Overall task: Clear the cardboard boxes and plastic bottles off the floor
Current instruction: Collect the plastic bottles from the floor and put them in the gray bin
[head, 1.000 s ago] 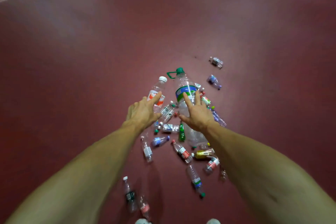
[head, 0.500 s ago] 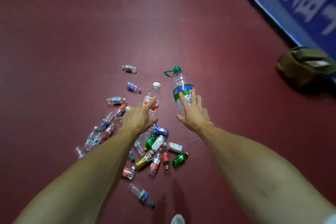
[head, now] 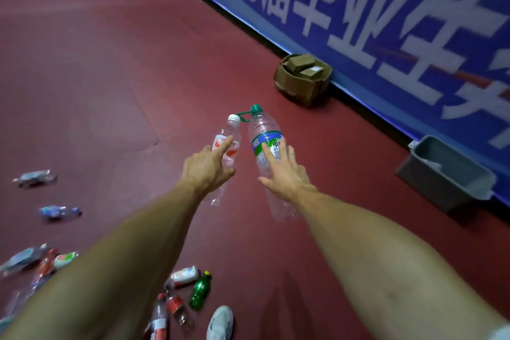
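Barely begun: your left hand (head: pixel 205 171) grips a small clear red-labelled plastic bottle (head: pixel 230 132), your right hand (head: pixel 287 174) a large clear green-capped bottle (head: pixel 263 127) (both lifted); scattered bottles (head: pixel 184 276) and a brown cardboard box (head: pixel 302 85) sit on the red floor (head: pixel 110 77).

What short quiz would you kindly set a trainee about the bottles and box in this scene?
1. True or false: the left hand holds the small bottle with the white cap.
2. The cap of the big bottle in the right hand is: A red, B green, C yellow.
3. Fill in: the cardboard box stands on the floor beside the blue ____.
Key: 1 true; 2 B; 3 banner.
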